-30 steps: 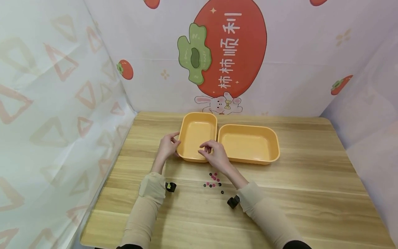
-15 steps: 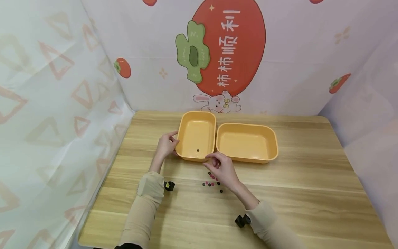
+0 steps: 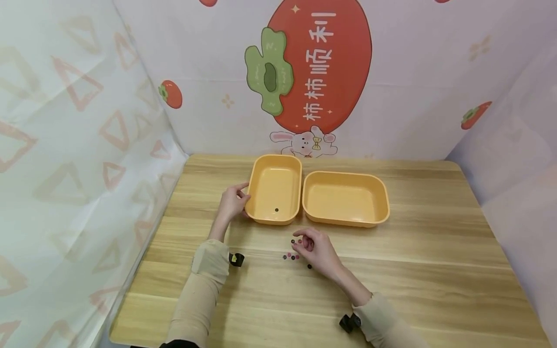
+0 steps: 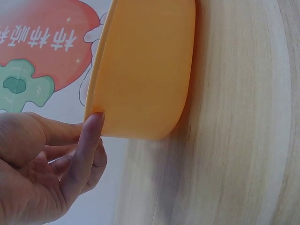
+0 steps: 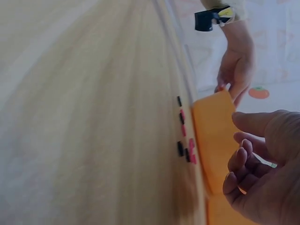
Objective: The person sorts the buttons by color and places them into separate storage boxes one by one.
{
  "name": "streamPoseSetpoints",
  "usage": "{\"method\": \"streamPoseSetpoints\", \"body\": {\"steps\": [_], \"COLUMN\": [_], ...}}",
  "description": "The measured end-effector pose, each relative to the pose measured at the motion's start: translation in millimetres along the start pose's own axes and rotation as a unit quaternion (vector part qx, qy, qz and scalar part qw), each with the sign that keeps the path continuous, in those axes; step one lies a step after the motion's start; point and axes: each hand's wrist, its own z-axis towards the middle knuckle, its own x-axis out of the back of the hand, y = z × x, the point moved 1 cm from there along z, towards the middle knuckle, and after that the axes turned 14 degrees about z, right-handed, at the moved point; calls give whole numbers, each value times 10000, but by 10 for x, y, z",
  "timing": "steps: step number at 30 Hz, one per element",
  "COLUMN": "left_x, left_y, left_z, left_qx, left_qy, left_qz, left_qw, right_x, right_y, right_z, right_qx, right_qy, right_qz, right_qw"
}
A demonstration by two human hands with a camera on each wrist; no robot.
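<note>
Holds right hand (image 3: 316,251) loosely curled, seemingly empty, near small round black and pink pieces (image 3: 293,257) on wood-grained surface (image 3: 278,307), lower centre. With left hand (image 3: 232,202), left of centre, pinches rim of smooth orange-yellow rounded tray (image 3: 278,186) containing single black piece (image 3: 276,210), beside matching wider tray (image 3: 345,198). Reads "柿柿顺利" in white on red fruit print (image 3: 350,67), upper centre.

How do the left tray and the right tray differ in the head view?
Pose: the left tray has its long side running away from the person, while the right tray lies crosswise.
Contents: a small black piece lies in the left tray; none shows in the right tray.
Contact: the left hand grips the left tray's edge; the right tray is unheld.
Both are orange-yellow, open-topped and round-cornered.
</note>
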Motion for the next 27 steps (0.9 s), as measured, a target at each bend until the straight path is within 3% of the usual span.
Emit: {"method": "streamPoseSetpoints", "body": {"steps": [9, 27], "left_x": [12, 17], "left_y": [11, 24], "left_z": [-9, 11], "left_qx": [17, 70], "left_qy": [6, -93], "left_qz": [64, 112], "left_qw": [10000, 9999], "right_x": [30, 20], "right_y": [201, 249], "right_z": [-29, 107], "right_qx": [-333, -633], "right_qy": [-416, -244], "right_qz": [-302, -613], "right_qw": [9981, 9958]}}
